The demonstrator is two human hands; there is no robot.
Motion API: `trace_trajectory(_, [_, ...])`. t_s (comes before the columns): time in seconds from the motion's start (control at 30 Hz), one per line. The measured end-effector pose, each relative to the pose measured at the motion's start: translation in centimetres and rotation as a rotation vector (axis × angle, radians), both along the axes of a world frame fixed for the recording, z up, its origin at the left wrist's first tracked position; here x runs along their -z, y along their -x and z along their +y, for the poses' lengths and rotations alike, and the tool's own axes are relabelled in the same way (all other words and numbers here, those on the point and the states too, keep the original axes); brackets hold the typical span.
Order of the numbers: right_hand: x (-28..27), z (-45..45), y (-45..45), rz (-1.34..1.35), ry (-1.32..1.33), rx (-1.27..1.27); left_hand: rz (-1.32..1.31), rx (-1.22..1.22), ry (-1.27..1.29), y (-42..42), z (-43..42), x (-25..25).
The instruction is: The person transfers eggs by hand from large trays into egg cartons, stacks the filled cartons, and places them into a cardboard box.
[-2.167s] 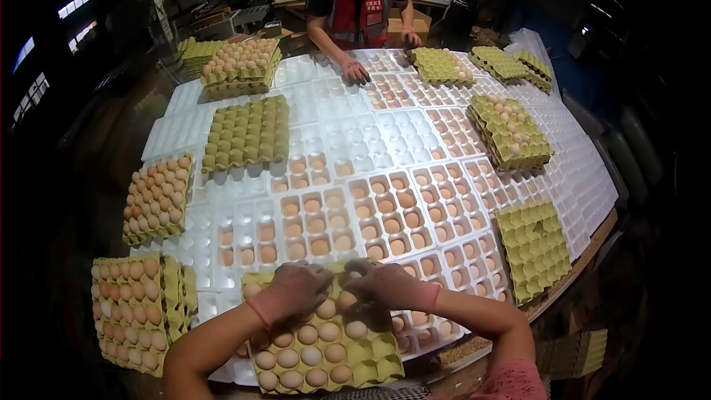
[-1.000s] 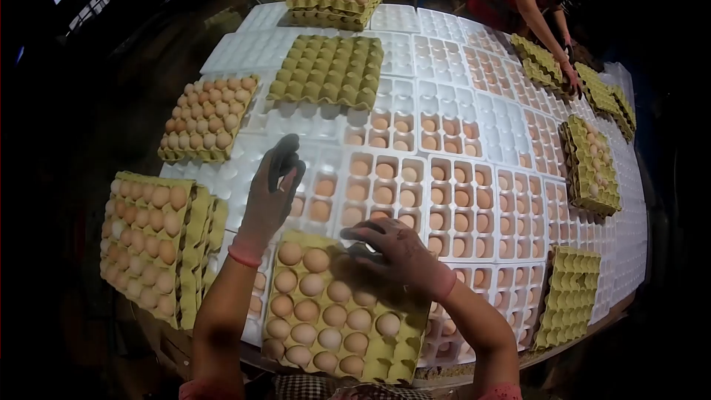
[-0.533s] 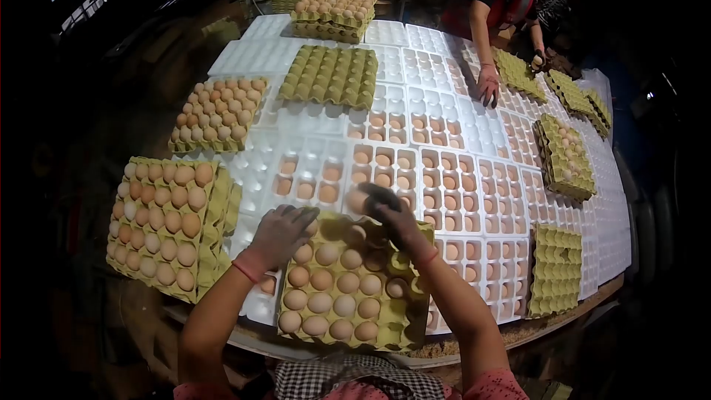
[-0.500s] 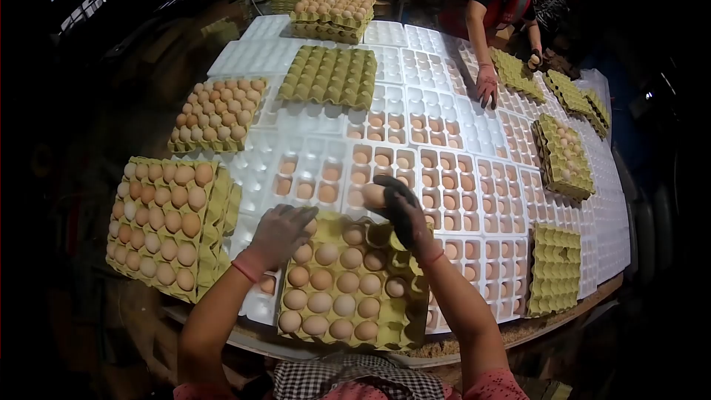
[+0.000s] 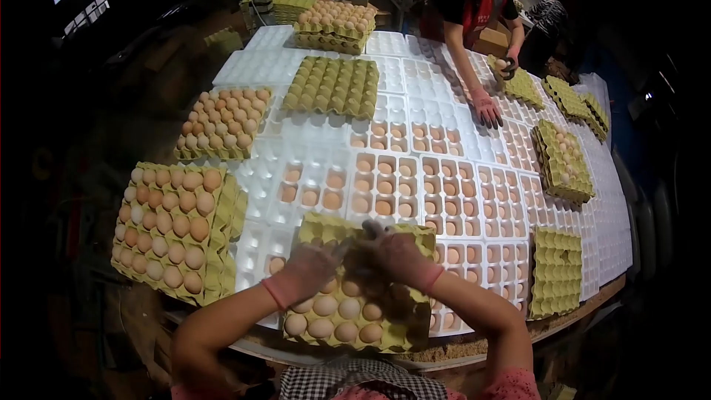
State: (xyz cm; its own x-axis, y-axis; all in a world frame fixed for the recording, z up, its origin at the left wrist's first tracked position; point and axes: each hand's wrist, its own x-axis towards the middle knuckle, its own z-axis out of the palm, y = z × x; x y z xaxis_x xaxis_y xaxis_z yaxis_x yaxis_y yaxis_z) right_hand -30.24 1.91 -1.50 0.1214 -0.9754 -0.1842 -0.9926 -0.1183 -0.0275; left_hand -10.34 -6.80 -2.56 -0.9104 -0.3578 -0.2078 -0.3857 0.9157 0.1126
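A yellow-green pulp tray point(image 5: 411, 330) lies at the table's near edge, with several brown eggs point(image 5: 321, 327) in its lower and left cups. Over its upper left part is my left hand point(image 5: 311, 267), gloved, fingers pointing inward. My right hand point(image 5: 396, 252), also gloved, hovers over the tray's upper middle, close to the left one. Both hands are blurred, and whatever their fingers hold, if anything, is hidden. Beyond the tray, white plastic trays point(image 5: 385, 154) hold eggs in many of their cells.
Stacked egg trays point(image 5: 238, 211) stand at the left, another full tray point(image 5: 222, 122) behind them. An upturned pulp tray point(image 5: 331, 87) lies farther back. At the right are a pulp tray point(image 5: 557, 270) and a stack point(image 5: 566, 159). A co-worker point(image 5: 474, 15) reaches over the far side.
My right hand has come down from above the tray's far edge, where it held an egg, to over the tray. My left hand has moved right and inward. The co-worker's arms have shifted.
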Motion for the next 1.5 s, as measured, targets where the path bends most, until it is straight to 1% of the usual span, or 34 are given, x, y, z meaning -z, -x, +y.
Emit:
trace_trajectory(0.03, [1.5,0.5,-0.6,0.005,0.051,-0.081,0.002,-0.007,0.013,0.0,-0.3,-0.4])
trace_trajectory(0.07, [2.6,0.1,-0.7,0.012,0.102,-0.162,0.027,-0.044,-0.09,0.0,-0.6,-1.1])
trace_trajectory(0.1, [1.5,-0.8,-0.2,0.016,0.114,-0.167,0.055,-0.079,-0.193,0.1,-1.3,-1.7])
trace_trajectory(0.13, [-0.3,-1.4,0.6,-0.147,-0.011,-0.145,0.06,-0.085,-0.185,-0.4,-2.3,-2.1])
trace_trajectory(0.17, [-1.2,-2.2,1.7,-0.308,-0.135,-0.123,0.338,-0.227,-0.268,-1.4,-3.8,-2.4])
trace_trajectory(0.2, [-0.1,-3.2,3.1,-0.537,0.122,-0.103,0.62,-0.367,-0.351,-1.9,-5.1,-2.5])
trace_trajectory(0.23, [-0.6,-5.3,3.4,-0.629,0.197,-0.023,0.763,-0.478,-0.278,-1.6,-6.8,-2.9])
trace_trajectory(0.27, [-1.4,-7.9,3.5,-0.723,0.27,0.059,0.954,-0.596,-0.359,-1.1,-8.9,-2.2])
trace_trajectory(0.33, [-0.2,-13.9,3.5,-0.708,0.351,0.236,1.102,-0.744,-0.197,0.3,-14.0,1.6])
trace_trajectory(0.37, [0.6,-16.6,3.2,-0.677,0.389,0.252,1.067,-0.751,-0.158,0.9,-15.8,2.7])
trace_trajectory(0.4, [2.6,-19.5,3.3,-0.662,0.301,0.292,1.031,-0.756,-0.12,1.5,-17.4,3.7])
trace_trajectory(0.47, [5.8,-23.8,2.7,-0.371,0.112,0.343,0.746,-0.782,-0.101,2.8,-19.8,5.7])
trace_trajectory(0.53, [7.2,-25.3,2.2,-0.304,0.053,0.328,0.676,-0.754,-0.107,3.2,-21.7,7.5])
trace_trajectory(0.6, [7.6,-25.7,1.9,-0.355,0.173,0.278,0.752,-0.716,-0.08,3.8,-23.3,8.3])
trace_trajectory(0.63, [5.9,-25.1,1.2,-0.413,0.229,0.285,0.826,-0.673,-0.055,4.3,-23.7,7.8])
trace_trajectory(0.67, [7.3,-25.6,0.9,-0.41,0.217,0.286,0.786,-0.693,-0.037,4.8,-23.8,7.4])
trace_trajectory(0.7, [9.3,-26.1,0.6,-0.414,0.31,0.174,0.673,-0.662,-0.045,4.9,-24.9,8.8])
trace_trajectory(0.73, [9.6,-25.5,-0.3,-0.42,0.396,0.065,0.556,-0.627,-0.059,5.1,-25.3,8.8])
trace_trajectory(0.77, [9.9,-24.5,-1.2,-0.392,0.433,0.054,0.487,-0.721,-0.173,5.7,-26.0,8.6])
trace_trajectory(0.8, [10.4,-23.7,-1.2,-0.398,0.41,0.056,0.681,-0.73,-0.151,5.9,-25.5,7.7])
trace_trajectory(0.87, [11.3,-22.6,-1.9,-0.349,0.38,-0.053,1.045,-0.773,-0.228,5.2,-25.4,6.6])
trace_trajectory(0.93, [10.4,-20.9,-0.5,-0.755,0.453,-0.048,1.265,-0.763,-0.185,3.6,-22.7,5.4])
trace_trajectory(0.97, [9.5,-19.5,-0.3,-0.833,0.433,-0.001,1.269,-0.719,0.012,2.7,-20.2,4.9])
trace_trajectory(1.0, [8.0,-17.9,-0.1,-0.901,0.415,0.05,1.254,-0.738,-0.03,1.8,-17.5,5.0])
trace_trajectory(1.07, [4.5,-13.8,0.8,-0.948,0.359,0.042,0.897,-0.68,0.197,0.1,-13.3,7.3])
trace_trajectory(1.1, [5.1,-11.7,1.5,-1.016,0.365,0.05,0.718,-0.668,0.153,-0.7,-11.5,9.3])
trace_trajectory(1.13, [3.6,-9.3,1.9,-1.039,0.323,0.096,0.71,-0.652,0.116,-1.4,-10.1,9.3])
trace_trajectory(1.2, [1.3,-4.2,3.3,-0.942,0.246,0.095,0.725,-0.586,0.149,-2.3,-8.2,8.8])
trace_trajectory(1.23, [0.1,-1.7,3.5,-0.862,0.195,0.086,0.893,-0.687,-0.06,-2.6,-7.0,7.5])
trace_trajectory(1.27, [-1.3,0.4,3.3,-0.725,0.191,-0.013,0.988,-0.647,-0.112,-2.8,-5.7,6.0])
trace_trajectory(1.33, [0.6,3.1,2.3,-0.362,0.311,-0.139,0.979,-0.563,-0.212,-2.7,-2.6,3.0])
trace_trajectory(1.37, [1.3,3.7,2.3,-0.359,0.316,-0.13,0.876,-0.452,-0.195,-2.1,-0.9,1.1])
trace_trajectory(1.47, [2.4,4.9,2.9,-0.326,0.285,-0.134,0.666,-0.123,-0.139,-0.9,2.4,-1.2])
trace_trajectory(1.5, [2.4,5.8,3.7,-0.709,0.279,0.058,0.668,-0.111,-0.134,-1.0,3.1,-1.1])
